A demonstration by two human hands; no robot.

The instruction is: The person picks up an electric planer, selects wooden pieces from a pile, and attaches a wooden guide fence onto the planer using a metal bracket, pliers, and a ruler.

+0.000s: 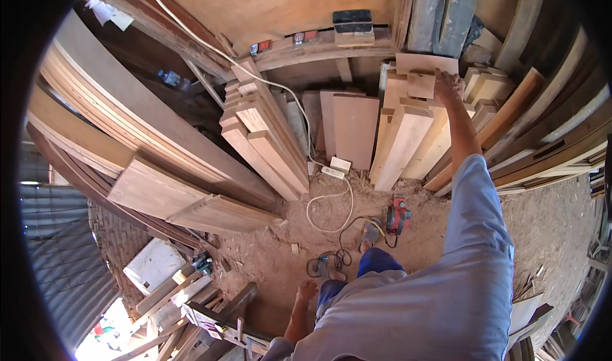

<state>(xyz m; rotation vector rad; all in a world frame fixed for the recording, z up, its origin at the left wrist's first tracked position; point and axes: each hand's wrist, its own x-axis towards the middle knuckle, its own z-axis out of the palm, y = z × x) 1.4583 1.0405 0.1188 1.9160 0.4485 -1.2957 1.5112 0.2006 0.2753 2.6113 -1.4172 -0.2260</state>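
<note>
My right hand (448, 85) is stretched out at the upper right, its fingers bent round the edge of a small flat wooden board (426, 64) on top of upright timber pieces (408, 131). My left hand (307, 291) hangs low beside my leg, near the lower middle. Its fingers look curled, but they are too small to tell whether anything is in them.
A red power tool (399, 215) and its cable lie on the dusty floor by my feet. A white cord runs to a power strip (332, 172). Planks (268, 144) lean along the wall. A dark box (352, 21) sits on the ledge.
</note>
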